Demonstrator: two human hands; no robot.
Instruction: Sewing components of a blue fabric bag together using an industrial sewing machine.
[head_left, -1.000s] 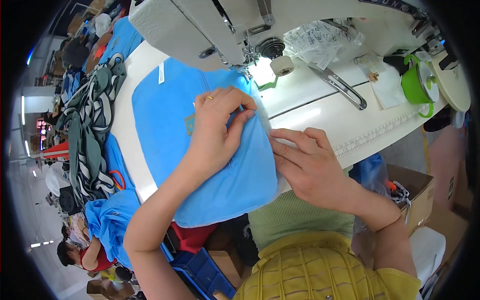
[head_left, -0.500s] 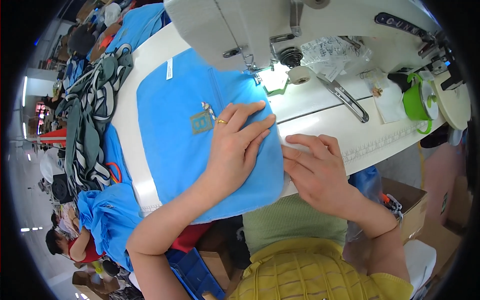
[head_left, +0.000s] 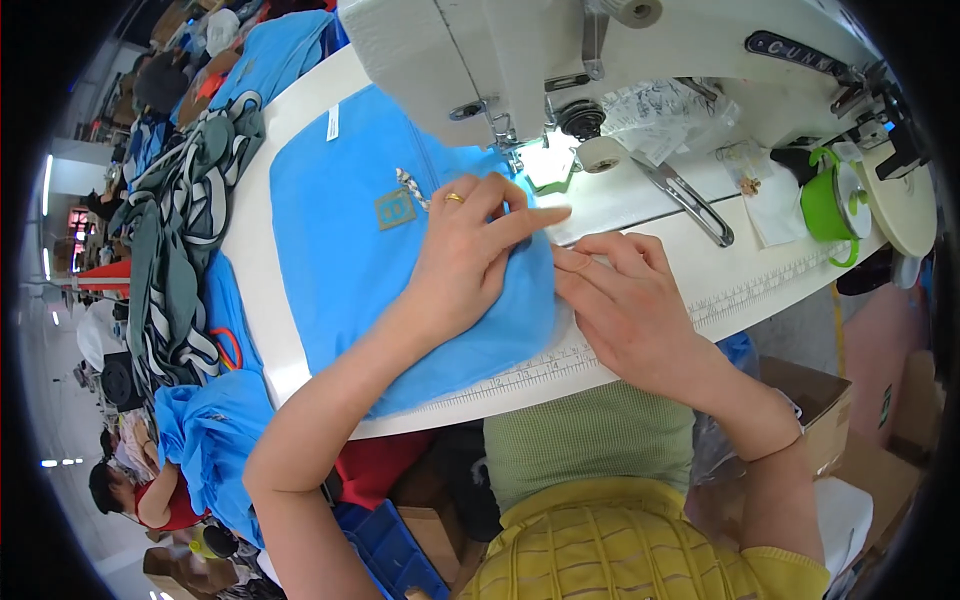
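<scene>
A blue fabric panel (head_left: 330, 270) with a zipper, a square patch (head_left: 395, 209), a cord pull and a white label lies under the sewing machine's presser foot (head_left: 512, 155). My left hand (head_left: 465, 255), a ring on one finger, rests over its right part. Its fingers are apart, some bent, one stretched past the fabric's right edge. Beside that edge, my right hand (head_left: 625, 300) is closed with its fingertips at the fabric's border; the exact pinch is partly hidden.
Metal thread snips (head_left: 695, 205) and a green lidded cup (head_left: 835, 205) stand right of the needle. A printed ruler strip (head_left: 520, 375) runs along the table's front edge. Grey-green strips (head_left: 165, 270) and crumpled blue cloth (head_left: 220, 430) hang at the left. A co-worker (head_left: 150, 490) sits far left.
The fabric has moved away from me toward the machine, baring more of the ruler strip. My left hand's fingers have risen and bent; my right hand has moved forward along the edge.
</scene>
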